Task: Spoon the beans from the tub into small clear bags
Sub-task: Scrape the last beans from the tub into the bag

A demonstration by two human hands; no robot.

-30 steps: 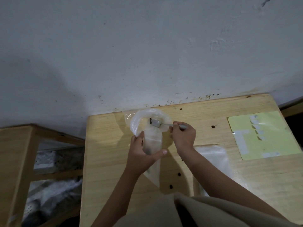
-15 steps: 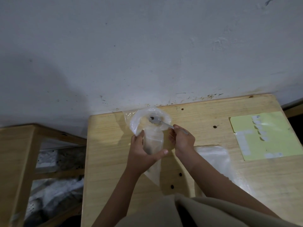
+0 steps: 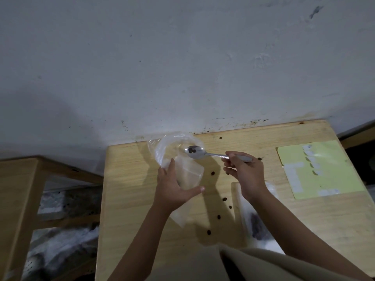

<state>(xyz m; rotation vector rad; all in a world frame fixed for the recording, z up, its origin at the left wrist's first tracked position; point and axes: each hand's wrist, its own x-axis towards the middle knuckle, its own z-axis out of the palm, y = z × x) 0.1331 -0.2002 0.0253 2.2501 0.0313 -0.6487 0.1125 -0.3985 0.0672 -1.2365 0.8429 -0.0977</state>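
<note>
a: at the back edge of the wooden table (image 3: 129, 199), hard against the wall (image 3: 182, 57), sits the clear tub (image 3: 172, 147), partly wrapped in plastic film. little room behind it.

b: hands?

a: left hand (image 3: 172, 191) holds the small clear bag (image 3: 188, 175) upright just in front of the tub, fingers curled round its left side, thumb stretched out across the bottom. right hand (image 3: 245, 175) pinches the handle of the metal spoon (image 3: 203, 153) between thumb and fingers. spoon bowl hangs over the tub's right rim, above the bag mouth, level, with two or three dark beans (image 3: 191, 150) in it.

b: open room?

a: bare wood left of the left hand out to the table's left edge. to the right, a yellow-green sheet (image 3: 324, 179) with white tape strips lies flat near the right edge, well apart from the hands. loose beans (image 3: 213, 173) scattered on the wood between the two forearms.

b: what's unclear?

a: tub contents can't be read through the film and glare. whether the bag has beans in it, cannot tell, the left hand covers most of it. a second bag (image 3: 255, 220) with a dark clump inside lies under the right forearm, partly hidden. beige cloth (image 3: 263, 264) cuts off the table's near edge. a second wooden frame (image 3: 18, 199) at left is cropped by the picture edge.
</note>
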